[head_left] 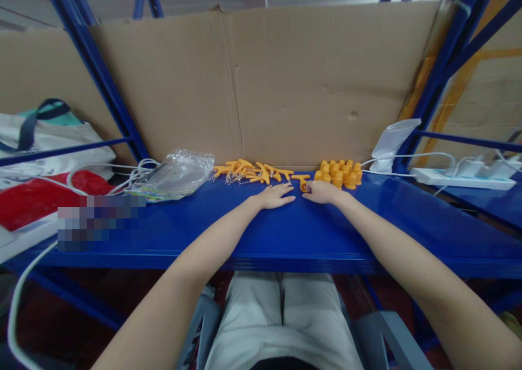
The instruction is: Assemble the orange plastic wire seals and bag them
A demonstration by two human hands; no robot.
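Observation:
My left hand [275, 196] lies flat on the blue table [196, 223], its fingers spread and nothing in it. My right hand [320, 192] is closed, fingertips gripping a small orange round piece [303, 186] with a hollow end. Just behind that piece lies an orange T-shaped part [300, 177]. To the right, orange cup-like pieces [338, 173] stand in a tight group. Beyond my left hand, a pile of orange branched parts [244, 169] with thin bead chains lies along the cardboard.
Clear plastic bags [175, 174] and white cables [141, 169] lie to the left, near a red item [53, 193] and a cloth bag [81, 147]. A cardboard panel [285, 87] closes off the back. A white power strip [460, 180] sits at right.

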